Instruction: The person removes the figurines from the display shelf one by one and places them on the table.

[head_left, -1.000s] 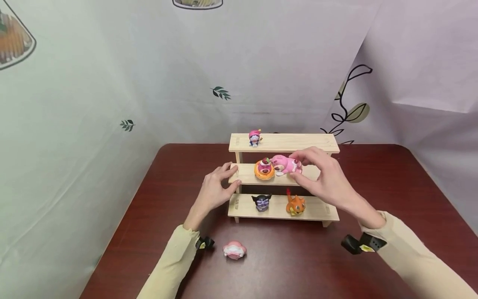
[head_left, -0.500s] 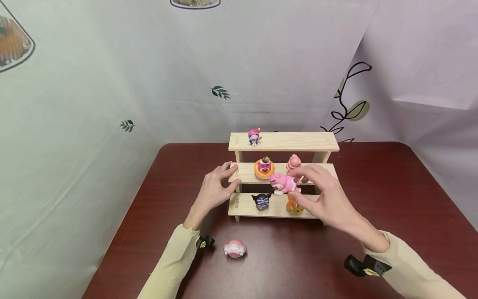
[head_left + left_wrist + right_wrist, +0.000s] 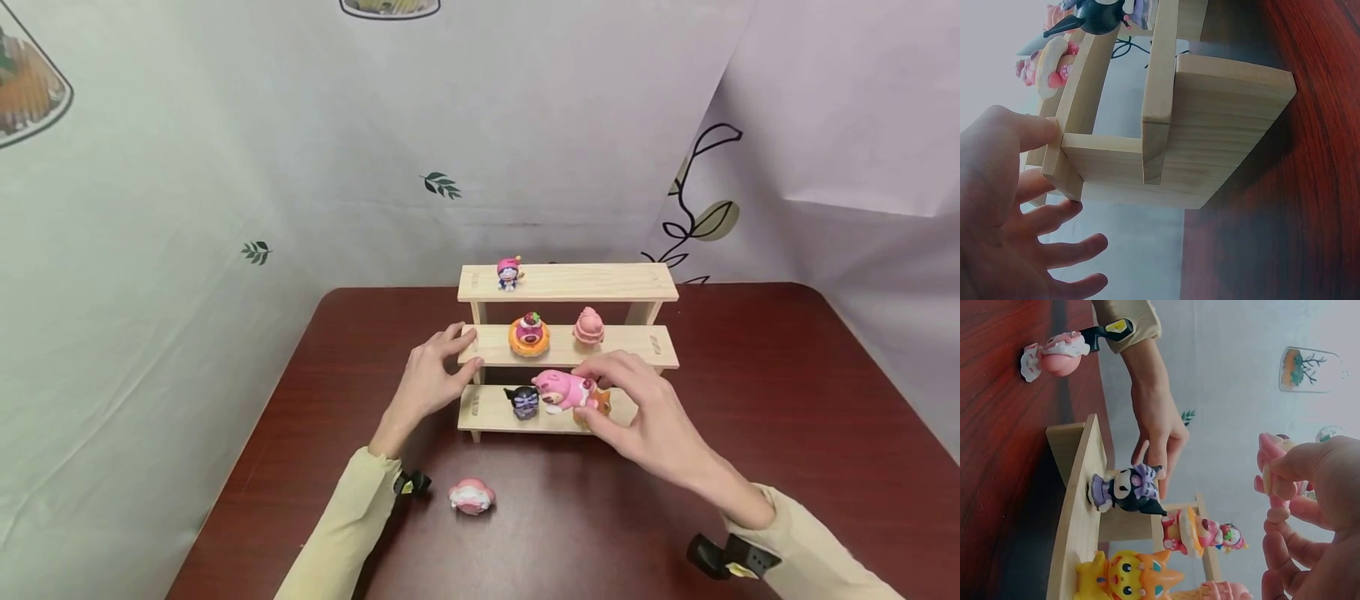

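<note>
My right hand [image 3: 652, 417] pinches a pink bear figurine [image 3: 561, 390] between thumb and fingers, lying sideways in front of the lowest tier. Behind it, an orange figurine [image 3: 1125, 575] is partly covered in the head view. My left hand [image 3: 431, 375] grips the left end of the middle board of a three-tier wooden display stand [image 3: 637, 343], thumb and index finger at its corner. A black-hooded figurine [image 3: 525, 402] stands on the lowest tier. On the middle tier are a bear figurine in an orange ring [image 3: 529, 335] and a pink ice-cream-cone figurine [image 3: 588, 327].
A blue-and-white figurine with a pink hat [image 3: 507, 275] stands on the top tier at left. In front of the stand, a pink-and-white figurine [image 3: 472, 497] sits on the dark red table [image 3: 570, 533]. A pale printed cloth [image 3: 525, 125] hangs behind.
My right hand has lowered the pink bear figurine from the middle tier to in front of the lowest one, uncovering the ice-cream-cone figurine. My left hand keeps its place on the stand.
</note>
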The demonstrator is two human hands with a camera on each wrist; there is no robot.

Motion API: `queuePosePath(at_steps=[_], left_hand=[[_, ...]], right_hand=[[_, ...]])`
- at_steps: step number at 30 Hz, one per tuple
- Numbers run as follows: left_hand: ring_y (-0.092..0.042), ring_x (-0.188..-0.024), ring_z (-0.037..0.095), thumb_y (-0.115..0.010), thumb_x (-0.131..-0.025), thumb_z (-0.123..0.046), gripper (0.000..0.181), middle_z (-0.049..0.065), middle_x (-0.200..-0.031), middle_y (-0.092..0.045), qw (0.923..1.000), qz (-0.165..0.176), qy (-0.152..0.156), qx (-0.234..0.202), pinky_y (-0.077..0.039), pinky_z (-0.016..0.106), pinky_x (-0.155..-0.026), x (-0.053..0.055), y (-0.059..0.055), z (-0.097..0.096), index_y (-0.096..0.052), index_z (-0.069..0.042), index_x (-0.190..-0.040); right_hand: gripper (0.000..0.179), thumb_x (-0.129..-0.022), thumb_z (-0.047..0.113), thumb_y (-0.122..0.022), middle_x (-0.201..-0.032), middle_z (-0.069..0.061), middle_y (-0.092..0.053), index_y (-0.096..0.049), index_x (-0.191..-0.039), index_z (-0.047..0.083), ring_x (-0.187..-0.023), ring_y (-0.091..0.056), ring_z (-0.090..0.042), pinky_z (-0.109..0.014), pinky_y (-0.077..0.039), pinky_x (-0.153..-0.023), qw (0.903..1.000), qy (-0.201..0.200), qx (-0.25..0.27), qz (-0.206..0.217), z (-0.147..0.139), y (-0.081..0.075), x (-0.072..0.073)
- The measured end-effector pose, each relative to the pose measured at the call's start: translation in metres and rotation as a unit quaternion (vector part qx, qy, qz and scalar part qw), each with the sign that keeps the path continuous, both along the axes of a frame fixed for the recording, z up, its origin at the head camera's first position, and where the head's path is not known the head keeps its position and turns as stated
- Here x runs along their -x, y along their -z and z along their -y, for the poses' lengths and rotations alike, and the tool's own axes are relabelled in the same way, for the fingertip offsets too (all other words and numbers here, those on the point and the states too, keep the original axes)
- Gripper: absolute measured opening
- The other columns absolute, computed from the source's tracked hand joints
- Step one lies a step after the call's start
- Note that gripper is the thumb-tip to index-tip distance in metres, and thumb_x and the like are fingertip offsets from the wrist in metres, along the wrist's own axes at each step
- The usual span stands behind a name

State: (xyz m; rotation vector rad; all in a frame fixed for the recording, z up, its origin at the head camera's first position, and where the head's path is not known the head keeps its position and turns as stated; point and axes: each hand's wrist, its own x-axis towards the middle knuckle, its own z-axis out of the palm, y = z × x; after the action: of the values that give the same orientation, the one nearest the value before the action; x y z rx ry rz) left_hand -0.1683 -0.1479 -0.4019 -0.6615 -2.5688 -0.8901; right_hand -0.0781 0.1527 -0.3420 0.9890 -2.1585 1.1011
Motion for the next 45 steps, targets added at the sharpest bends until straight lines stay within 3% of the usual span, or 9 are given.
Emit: queuePosePath(at_steps=[14,26,33,45], left_hand=[[-0.059,-0.118,0.040,-0.074,-0.088,-0.026,0.049,0.022,-0.136,-0.058,1.0000,0.001,0.003,0.001,-0.047,0.054,-0.094,0.000,-0.002,0.000,-0.066,-0.003,-0.132],[-0.060,-0.118,0.040,-0.074,-0.088,-0.026,0.049,0.023,-0.135,-0.058,1.0000,0.001,0.004,-0.002,-0.047,0.053,-0.094,0.000,-0.002,-0.001,-0.066,-0.003,-0.131],[-0.059,-0.119,0.041,-0.074,-0.088,-0.026,0.050,0.022,-0.136,-0.058,1.0000,0.000,0.003,-0.002,-0.046,0.054,-0.095,0.000,-0.001,0.000,-0.066,-0.004,-0.132],[-0.060,-0.117,0.040,-0.074,-0.088,-0.026,0.049,0.021,-0.135,-0.059,1.0000,-0.003,0.002,0.002,-0.047,0.053,-0.093,0.001,0.000,0.000,-0.066,-0.004,-0.131]], right_hand=[[0.039,-0.075,0.005,-0.079,-0.109,0.003,-0.066,-0.069,-0.112,0.013,-0.097,-0.058,-0.014,-0.022,-0.041,-0.085,0.9992,0.010,-0.005,0.039,0.001,0.010,-0.010],[0.040,-0.075,0.006,-0.081,-0.107,0.001,-0.065,-0.069,-0.112,0.011,-0.090,-0.055,-0.014,-0.024,-0.041,-0.080,0.9990,0.012,0.001,0.042,0.003,0.022,-0.017],[0.036,-0.078,0.010,-0.080,-0.109,0.003,-0.065,-0.069,-0.112,0.013,-0.096,-0.056,-0.015,-0.025,-0.039,-0.087,0.9971,0.016,-0.009,0.074,0.004,0.029,-0.021],[0.035,-0.078,0.010,-0.080,-0.108,0.006,-0.063,-0.068,-0.111,0.014,-0.099,-0.055,-0.015,-0.025,-0.038,-0.088,0.9967,0.006,-0.007,0.081,0.010,0.046,-0.029]])
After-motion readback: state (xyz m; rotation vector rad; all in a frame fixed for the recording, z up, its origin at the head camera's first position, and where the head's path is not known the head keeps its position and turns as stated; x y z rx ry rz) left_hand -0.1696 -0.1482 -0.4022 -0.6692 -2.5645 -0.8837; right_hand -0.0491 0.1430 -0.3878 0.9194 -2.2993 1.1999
